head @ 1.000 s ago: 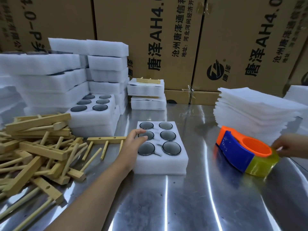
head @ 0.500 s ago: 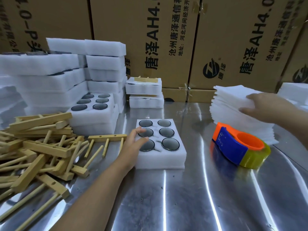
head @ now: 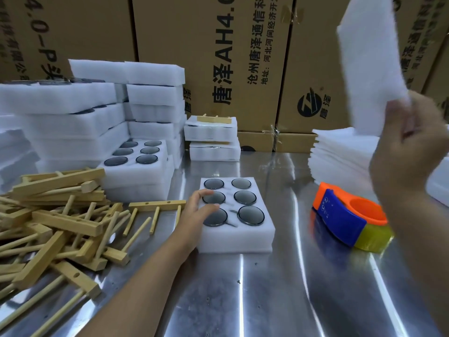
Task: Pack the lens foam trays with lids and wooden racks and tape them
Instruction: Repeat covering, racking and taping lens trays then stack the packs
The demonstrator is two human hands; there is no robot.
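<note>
The tray [head: 243, 237] sits on the bench [head: 267, 300] with six dark lenses [head: 250, 215] in its pockets. The left hand [head: 196, 212] lies over the tray's left edge, fingers loose on the foam top, gripping nothing. Up to the right, well apart from the tray, the right hand [head: 408, 152] pinches a lid [head: 371, 64] by its lower end and holds it raised and tilted. Below that hand lies the tape dispenser [head: 345, 215], with a stack of lids [head: 340, 154] behind it. Just left of the left hand lies a single rack [head: 156, 206], and further left a heap of racks [head: 56, 215]. Beyond the left hand stand stacked trays [head: 73, 117] and boxes [head: 218, 57].
</note>
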